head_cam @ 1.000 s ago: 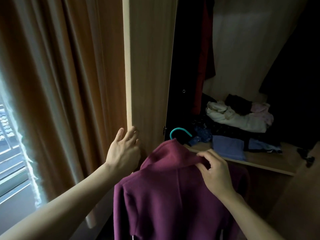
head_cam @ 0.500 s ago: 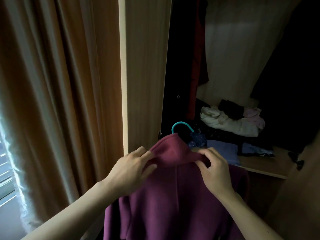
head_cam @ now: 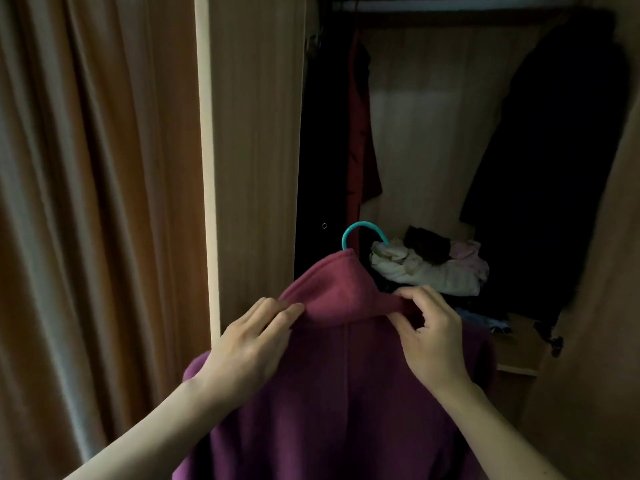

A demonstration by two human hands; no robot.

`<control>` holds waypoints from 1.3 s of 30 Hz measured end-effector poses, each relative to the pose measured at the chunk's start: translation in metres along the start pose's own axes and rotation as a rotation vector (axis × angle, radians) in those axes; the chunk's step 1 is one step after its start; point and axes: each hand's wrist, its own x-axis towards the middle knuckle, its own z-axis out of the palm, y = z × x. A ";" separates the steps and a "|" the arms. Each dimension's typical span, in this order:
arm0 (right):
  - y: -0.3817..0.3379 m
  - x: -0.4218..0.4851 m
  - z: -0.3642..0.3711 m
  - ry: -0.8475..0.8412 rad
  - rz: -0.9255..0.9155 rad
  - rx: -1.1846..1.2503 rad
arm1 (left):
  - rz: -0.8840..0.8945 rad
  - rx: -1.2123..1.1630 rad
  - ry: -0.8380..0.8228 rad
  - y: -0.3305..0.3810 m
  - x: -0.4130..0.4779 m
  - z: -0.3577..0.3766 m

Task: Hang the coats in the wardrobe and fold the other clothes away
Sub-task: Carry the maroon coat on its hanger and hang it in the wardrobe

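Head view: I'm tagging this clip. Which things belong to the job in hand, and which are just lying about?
In use: plum fleece coat, teal plastic hanger hook, left hand, right hand, pale wooden wardrobe.
Idle: brown pleated curtain, dark hanging garments, red hanging garment, crumpled pale clothes heap.

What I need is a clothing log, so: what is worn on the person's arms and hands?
Nothing visible: both forearms are bare to the frame edge. The left hand and right hand show no gloves, rings or watch; the light is dim.
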 end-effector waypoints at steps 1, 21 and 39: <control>0.000 0.006 -0.004 0.018 -0.015 -0.006 | 0.009 -0.002 0.019 0.001 0.008 -0.002; 0.037 0.136 -0.066 0.293 -0.145 -0.265 | 0.114 0.170 0.248 0.006 0.162 0.014; 0.167 0.286 -0.093 0.450 -0.130 0.022 | 0.110 0.338 0.255 0.008 0.341 0.088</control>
